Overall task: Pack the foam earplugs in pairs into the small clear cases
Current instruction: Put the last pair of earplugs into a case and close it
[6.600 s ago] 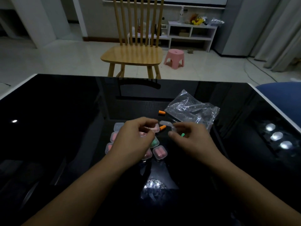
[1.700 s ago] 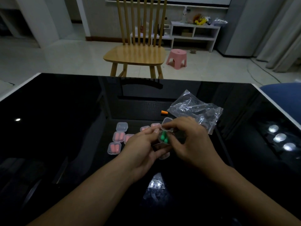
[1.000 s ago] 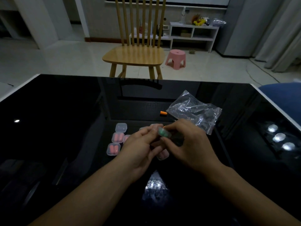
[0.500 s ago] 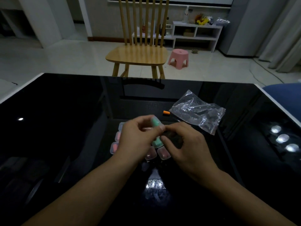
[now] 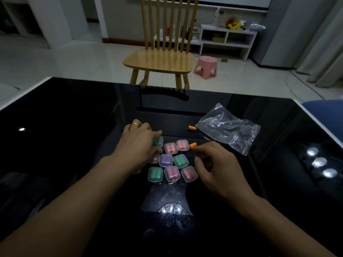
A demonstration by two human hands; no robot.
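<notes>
Left hand (image 5: 136,148) fingers closed around a green-filled case (image 5: 158,142) at the far left of the packed cases (image 5: 171,164) on the black table (image 5: 55,136) — right hand (image 5: 215,167) pinches an orange earplug (image 5: 193,145); another orange plug (image 5: 192,128) lies beside the clear bag (image 5: 227,127).

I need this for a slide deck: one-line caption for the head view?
Left hand sets a green-filled case beside packed cases while right hand reaches an orange earplug.

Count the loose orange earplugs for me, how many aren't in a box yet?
2. One orange earplug lies on the table by the plastic bag. The other is at the right hand's fingertips. More may hide under the hands.
</notes>
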